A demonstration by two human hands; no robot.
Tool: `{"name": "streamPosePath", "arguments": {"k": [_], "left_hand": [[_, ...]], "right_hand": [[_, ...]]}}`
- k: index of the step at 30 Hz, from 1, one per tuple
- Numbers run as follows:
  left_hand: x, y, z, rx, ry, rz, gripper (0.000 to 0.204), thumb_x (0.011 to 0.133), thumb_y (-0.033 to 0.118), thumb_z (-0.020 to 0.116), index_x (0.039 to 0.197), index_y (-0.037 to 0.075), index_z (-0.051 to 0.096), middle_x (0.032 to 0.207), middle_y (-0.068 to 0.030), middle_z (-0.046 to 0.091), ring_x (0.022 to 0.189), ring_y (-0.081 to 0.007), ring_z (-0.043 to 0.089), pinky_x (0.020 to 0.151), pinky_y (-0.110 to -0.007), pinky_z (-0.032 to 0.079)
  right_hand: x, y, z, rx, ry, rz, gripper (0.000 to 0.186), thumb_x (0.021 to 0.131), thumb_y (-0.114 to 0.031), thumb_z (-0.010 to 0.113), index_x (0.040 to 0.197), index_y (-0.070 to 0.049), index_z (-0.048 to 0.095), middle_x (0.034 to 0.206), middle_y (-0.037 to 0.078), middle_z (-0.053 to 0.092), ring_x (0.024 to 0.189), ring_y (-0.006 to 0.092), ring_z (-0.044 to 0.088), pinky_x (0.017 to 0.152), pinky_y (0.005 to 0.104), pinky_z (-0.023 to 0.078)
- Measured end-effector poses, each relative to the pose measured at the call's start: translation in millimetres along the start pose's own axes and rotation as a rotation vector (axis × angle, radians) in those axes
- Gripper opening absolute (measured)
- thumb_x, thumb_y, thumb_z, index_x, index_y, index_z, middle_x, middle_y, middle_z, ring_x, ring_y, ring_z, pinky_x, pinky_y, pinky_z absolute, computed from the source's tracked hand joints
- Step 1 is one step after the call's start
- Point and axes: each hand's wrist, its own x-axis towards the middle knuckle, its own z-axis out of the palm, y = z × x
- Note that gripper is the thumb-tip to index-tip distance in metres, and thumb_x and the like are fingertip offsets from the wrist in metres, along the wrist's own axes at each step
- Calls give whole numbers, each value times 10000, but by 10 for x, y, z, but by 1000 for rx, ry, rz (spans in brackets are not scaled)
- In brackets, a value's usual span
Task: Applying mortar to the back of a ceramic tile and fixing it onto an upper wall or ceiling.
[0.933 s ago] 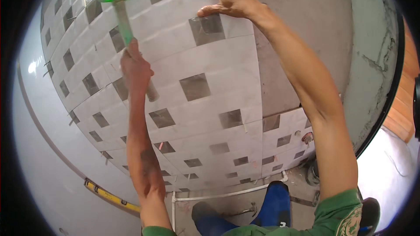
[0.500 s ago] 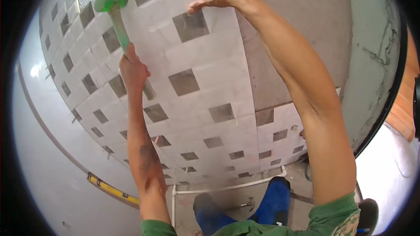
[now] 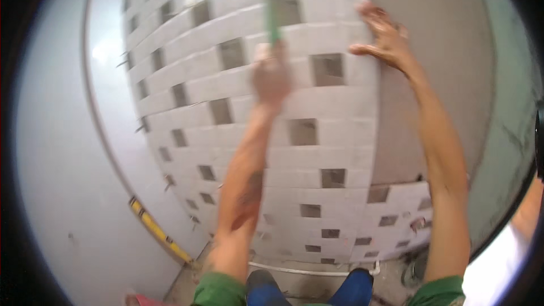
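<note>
My left hand (image 3: 271,76), smeared by motion, is closed round the handle of a green-headed rubber mallet (image 3: 272,14). The mallet's head touches or hovers at the upper edge of the view, against or close to the tiled wall (image 3: 294,99); contact cannot be made out. White tiles with grey-brown squares cover that wall. Up at the right border of the tiling, my right hand (image 3: 388,39) is open with fingers spread. Its thumb reaches over the tile edge, while the palm lies over bare grey plaster (image 3: 428,28). Nothing shows in that hand.
A yellow spirit level (image 3: 161,232) leans along the pale wall at the left. White pipe (image 3: 317,272) runs along the floor at the tiles' foot, near my blue-clad knees (image 3: 351,289). Small clips stick out at the tiling's left corner. A greenish strip borders the plaster at right.
The view has shifted, so the wall sits further right and lower. My left hand has swung the mallet up and rightward across the tiles; my right hand stays open near the tile edge.
</note>
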Motion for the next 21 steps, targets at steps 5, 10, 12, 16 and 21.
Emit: {"name": "streamPosePath", "arguments": {"k": [5, 10, 12, 16, 21], "left_hand": [[3, 121, -61, 33, -156, -145, 497, 958, 458, 346, 811, 24, 541, 696, -264, 589, 748, -447, 604, 639, -547, 423], [-217, -3, -254, -167, -153, -187, 491, 958, 449, 355, 792, 10, 498, 670, -244, 597, 716, -462, 600, 642, -533, 451], [-194, -86, -300, -218, -149, -239, 514, 960, 467, 345, 789, 4, 489, 700, -249, 593, 726, -463, 584, 637, -519, 436], [18, -260, -372, -49, -91, -260, 506, 963, 460, 333, 799, 8, 493, 710, -267, 598, 738, -470, 589, 664, -527, 448], [143, -293, -395, -94, -64, -320, 520, 961, 465, 323, 881, 0, 540, 757, -277, 624, 801, -466, 615, 751, -533, 468]], "right_hand": [[24, -115, -6, 46, 23, -11, 1085, 535, -730, 687, 1451, -326, 266, 1536, -59, 185, 1424, 237, 139, 1079, 650, 84], [20, -173, 15, -1, 43, 65, 1063, 483, -702, 706, 1415, -355, 330, 1515, -92, 227, 1410, 192, 183, 1099, 654, 78], [18, -177, 22, 35, 64, 39, 1071, 476, -699, 707, 1416, -348, 332, 1516, -91, 226, 1408, 190, 191, 1101, 651, 78], [37, -163, 13, -18, 30, 56, 1060, 487, -689, 711, 1414, -331, 343, 1513, -81, 238, 1402, 182, 213, 1103, 645, 99], [54, -115, -8, 52, 71, -5, 1014, 534, -679, 698, 1414, -316, 349, 1502, -60, 272, 1395, 183, 231, 1099, 635, 151]]}}
